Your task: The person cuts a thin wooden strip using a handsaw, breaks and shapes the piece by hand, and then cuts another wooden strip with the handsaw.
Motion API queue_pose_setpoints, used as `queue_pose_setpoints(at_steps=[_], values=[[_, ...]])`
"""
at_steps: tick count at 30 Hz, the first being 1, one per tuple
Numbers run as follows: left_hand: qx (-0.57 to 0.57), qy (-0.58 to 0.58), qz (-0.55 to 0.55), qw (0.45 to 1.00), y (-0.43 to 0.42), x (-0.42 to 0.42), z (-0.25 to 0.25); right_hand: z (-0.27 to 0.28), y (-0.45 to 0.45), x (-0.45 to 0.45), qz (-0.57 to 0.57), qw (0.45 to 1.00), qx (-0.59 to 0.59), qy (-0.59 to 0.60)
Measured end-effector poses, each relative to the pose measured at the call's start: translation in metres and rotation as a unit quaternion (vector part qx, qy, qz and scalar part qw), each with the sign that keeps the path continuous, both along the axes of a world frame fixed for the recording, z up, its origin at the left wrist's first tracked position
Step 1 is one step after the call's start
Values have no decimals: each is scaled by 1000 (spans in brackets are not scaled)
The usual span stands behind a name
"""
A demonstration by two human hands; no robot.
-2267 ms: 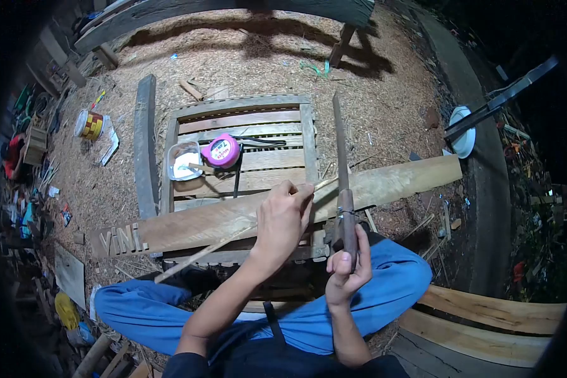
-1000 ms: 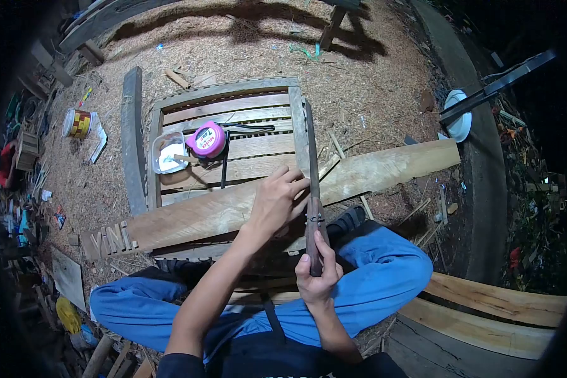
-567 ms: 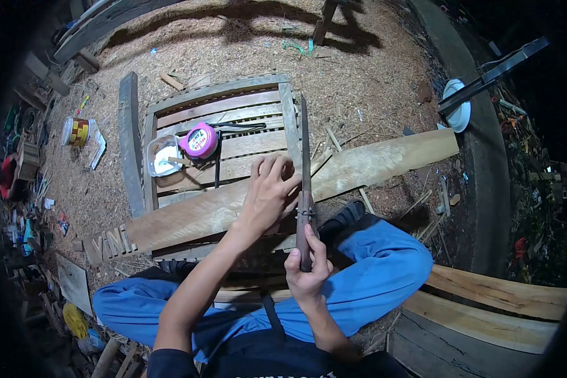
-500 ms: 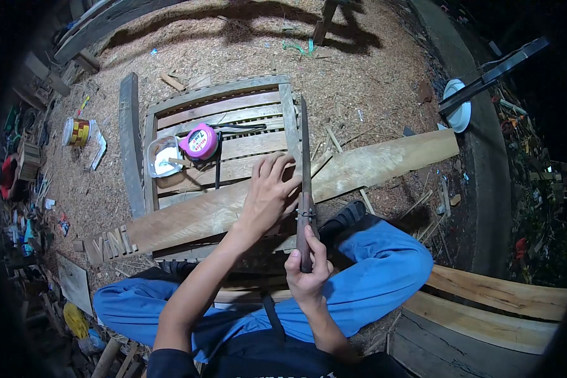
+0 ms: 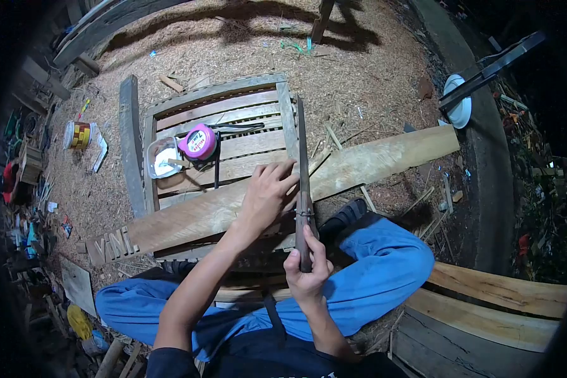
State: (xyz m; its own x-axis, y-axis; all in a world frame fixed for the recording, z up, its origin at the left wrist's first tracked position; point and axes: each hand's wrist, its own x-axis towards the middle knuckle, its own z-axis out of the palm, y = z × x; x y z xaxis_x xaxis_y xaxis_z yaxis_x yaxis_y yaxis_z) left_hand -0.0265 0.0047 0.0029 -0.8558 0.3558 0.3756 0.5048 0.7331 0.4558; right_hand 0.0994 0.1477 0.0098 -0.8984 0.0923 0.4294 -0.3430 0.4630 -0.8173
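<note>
My right hand (image 5: 310,261) grips the dark wooden handle of a long narrow blade (image 5: 303,138), which points away from me across a long board (image 5: 372,165). Just left of the blade, my left hand (image 5: 266,194) rests over the board with bent fingers; what they hold is hidden. A thin wooden strip (image 5: 320,162) shows right of the blade. Small sticks forming letters (image 5: 113,244) sit at the board's left end. Beneath the board is a slatted wooden stand (image 5: 252,146), bearing a pink tape measure (image 5: 200,143) and a clear tub (image 5: 163,157) with white contents.
A grey beam (image 5: 130,138) lies left of the stand, near a red and yellow container (image 5: 79,135). At the right, a white round object (image 5: 460,110) sits under a dark metal bar (image 5: 494,68). Planks (image 5: 485,321) lie at lower right. Sawdust covers the ground.
The blade and my right hand have moved left, close beside my left hand. The strip's long end, earlier stretching to the lower left, no longer shows. My left fingers have shifted slightly.
</note>
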Motion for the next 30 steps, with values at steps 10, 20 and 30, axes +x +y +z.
queue_pose_setpoints(at_steps=[10, 20, 30], values=[[4, 0, 8, 1000, 3, 1, -1, -2, 8, 0, 6, 999, 40, -9], [0, -5, 8, 1000, 3, 3, -2, 4, 4, 5, -8, 999, 2, -41], [0, 10, 13, 1000, 4, 1, 3, 3, 6, 8, 0, 999, -33, -29]])
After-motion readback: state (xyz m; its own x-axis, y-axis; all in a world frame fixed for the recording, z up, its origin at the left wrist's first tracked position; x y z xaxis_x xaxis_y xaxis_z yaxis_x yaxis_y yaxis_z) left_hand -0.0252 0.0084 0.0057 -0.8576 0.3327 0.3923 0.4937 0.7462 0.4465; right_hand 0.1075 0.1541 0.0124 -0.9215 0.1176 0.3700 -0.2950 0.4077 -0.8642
